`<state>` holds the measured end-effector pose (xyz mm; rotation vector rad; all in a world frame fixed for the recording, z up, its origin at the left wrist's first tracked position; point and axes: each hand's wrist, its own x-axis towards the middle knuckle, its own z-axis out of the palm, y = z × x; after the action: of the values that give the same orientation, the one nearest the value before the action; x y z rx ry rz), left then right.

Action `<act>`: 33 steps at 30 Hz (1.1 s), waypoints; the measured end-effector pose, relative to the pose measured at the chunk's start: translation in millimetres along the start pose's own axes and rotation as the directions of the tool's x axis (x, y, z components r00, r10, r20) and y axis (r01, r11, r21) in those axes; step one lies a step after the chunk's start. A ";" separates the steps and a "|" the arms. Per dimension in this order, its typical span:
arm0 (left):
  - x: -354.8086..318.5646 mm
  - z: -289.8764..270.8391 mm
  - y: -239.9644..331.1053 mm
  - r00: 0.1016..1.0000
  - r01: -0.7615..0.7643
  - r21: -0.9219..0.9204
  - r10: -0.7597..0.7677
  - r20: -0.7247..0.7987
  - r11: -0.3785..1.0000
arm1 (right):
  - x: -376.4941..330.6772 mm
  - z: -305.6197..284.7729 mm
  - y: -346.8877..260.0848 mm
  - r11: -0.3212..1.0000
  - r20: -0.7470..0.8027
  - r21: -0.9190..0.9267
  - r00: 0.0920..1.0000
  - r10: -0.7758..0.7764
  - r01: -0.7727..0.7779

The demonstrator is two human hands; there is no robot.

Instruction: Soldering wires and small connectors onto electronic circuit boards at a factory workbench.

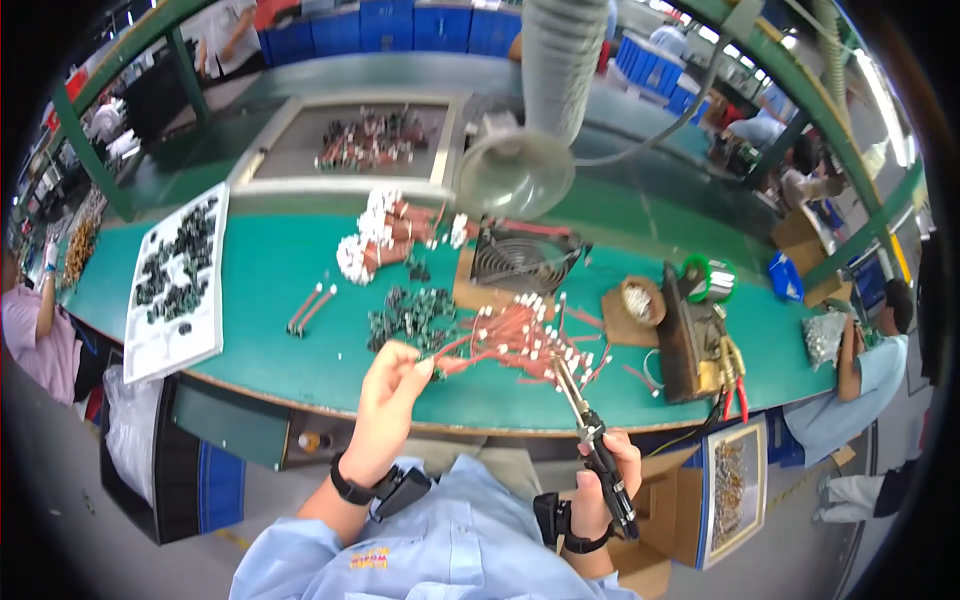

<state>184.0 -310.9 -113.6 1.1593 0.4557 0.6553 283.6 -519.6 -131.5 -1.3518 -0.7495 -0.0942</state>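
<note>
The left hand (392,378) is pinched shut on a small wired part (432,362) — a short red lead with a white end, as far as I can tell — held just above the near edge of the green table (280,270). From the pinch the lead runs off to the right, into the loose pile of red leads (525,335), so its long axis is roughly left-right. My guess is it's feather-light and floppy, the wire bending wherever you push it, so gripping close to the stiff end like this looks like the sane place to hold it. Tiny thing, easy to drop.

The right hand (605,478) is wrapped tight around the black handle of a soldering iron (590,425). The iron's long axis runs near to far, with its tip pointing away and slightly left, right at the near side of the red pile. It's rigid and you'd only want to hold it by the handle.

Further out: a dark clump of small components (412,312) sits just left of the pile, a square black fan (522,260) lies behind it, and bundles of red leads with white connectors (385,232) are farther back. A white sheet covered in dark parts (180,280) is way off left, and a flexible fume hose with a clear funnel (515,172) hangs over the far side.
</note>
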 end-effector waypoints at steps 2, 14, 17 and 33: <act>4.7 -1.9 -8.7 1.000 0.009 -0.027 -0.009 0.004 1.000 | 4.1 -0.5 -1.4 0.996 0.117 -0.086 0.993 -0.010 0.020; 8.3 10.4 -18.2 0.999 0.031 -0.055 -0.029 0.035 0.998 | 13.0 3.6 1.6 0.927 0.463 -0.290 0.883 -0.081 0.237; 7.1 11.2 -19.5 0.999 0.046 -0.048 -0.045 0.030 0.998 | 13.7 2.7 1.4 0.924 0.467 -0.297 0.880 -0.081 0.242; 9.2 4.8 -21.3 0.996 0.059 0.037 -0.061 0.058 0.998 | 16.5 3.5 1.6 0.929 0.489 -0.306 0.871 -0.035 0.209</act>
<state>198.8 -313.3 -131.9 1.1906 0.4516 0.5610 295.5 -510.2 -123.9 -1.6939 -1.2867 0.0083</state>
